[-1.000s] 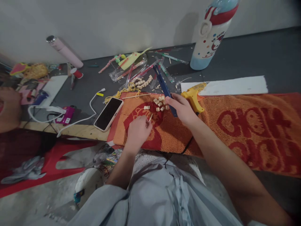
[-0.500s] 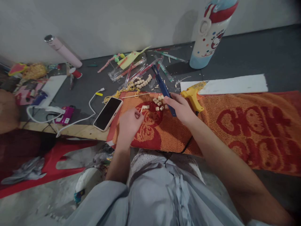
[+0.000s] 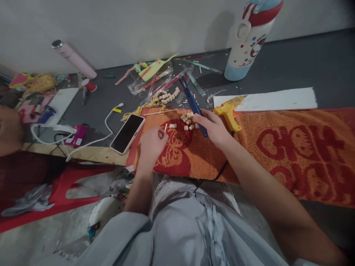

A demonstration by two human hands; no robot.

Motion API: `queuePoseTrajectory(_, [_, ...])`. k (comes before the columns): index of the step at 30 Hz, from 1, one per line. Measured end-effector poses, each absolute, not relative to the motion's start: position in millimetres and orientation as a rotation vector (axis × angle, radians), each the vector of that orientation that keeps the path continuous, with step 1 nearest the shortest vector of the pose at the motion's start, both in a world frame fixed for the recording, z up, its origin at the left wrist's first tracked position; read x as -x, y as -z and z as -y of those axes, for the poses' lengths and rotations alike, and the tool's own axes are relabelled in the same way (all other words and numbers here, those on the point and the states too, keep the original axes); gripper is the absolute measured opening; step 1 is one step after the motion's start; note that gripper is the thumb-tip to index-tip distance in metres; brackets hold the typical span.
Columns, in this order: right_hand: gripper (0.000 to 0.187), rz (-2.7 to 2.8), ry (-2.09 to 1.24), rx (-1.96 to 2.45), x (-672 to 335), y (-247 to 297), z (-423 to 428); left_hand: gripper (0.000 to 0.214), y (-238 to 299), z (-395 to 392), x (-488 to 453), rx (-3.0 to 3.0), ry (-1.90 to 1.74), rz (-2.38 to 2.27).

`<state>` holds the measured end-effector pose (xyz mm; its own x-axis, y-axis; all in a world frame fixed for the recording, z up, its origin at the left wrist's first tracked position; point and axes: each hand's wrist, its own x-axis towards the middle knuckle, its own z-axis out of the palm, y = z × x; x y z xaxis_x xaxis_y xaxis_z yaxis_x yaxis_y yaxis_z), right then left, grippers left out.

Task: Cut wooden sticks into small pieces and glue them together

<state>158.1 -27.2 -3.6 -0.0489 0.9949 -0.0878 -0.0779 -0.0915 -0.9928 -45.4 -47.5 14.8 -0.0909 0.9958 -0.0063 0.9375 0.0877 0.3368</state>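
Note:
My left hand (image 3: 151, 146) is closed in a pinch on a short pale stick piece (image 3: 165, 128), held just above the orange and red towel (image 3: 277, 147). My right hand (image 3: 212, 127) is wrapped round the handles of dark blue cutters (image 3: 191, 99), whose jaws point away from me. Several small cut wooden pieces (image 3: 188, 122) lie on the towel between the two hands. A long thin wooden skewer (image 3: 161, 112) rests on the towel's far edge.
A yellow glue gun (image 3: 229, 111) lies right of my right hand, a white strip (image 3: 277, 99) behind it. A phone (image 3: 127, 133) with white cable sits left. A tall decorated bottle (image 3: 248, 40), a pink flask (image 3: 73, 59), plastic-wrapped sticks (image 3: 155, 79) and another person's hand (image 3: 9, 129) lie around.
My left hand has lifted off the towel's red pattern and shifted left and up, turning the short stick piece upward. My right hand with the cutters has barely moved.

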Motion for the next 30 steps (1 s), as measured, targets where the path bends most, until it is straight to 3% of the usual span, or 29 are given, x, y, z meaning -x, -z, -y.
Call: queuePoseTrajectory(30, [0.032,1.152,-1.327,1.191,-158.9,5.1,26.3,0.008,-13.0,43.4,39.0,-1.991,-0.295,-2.076])
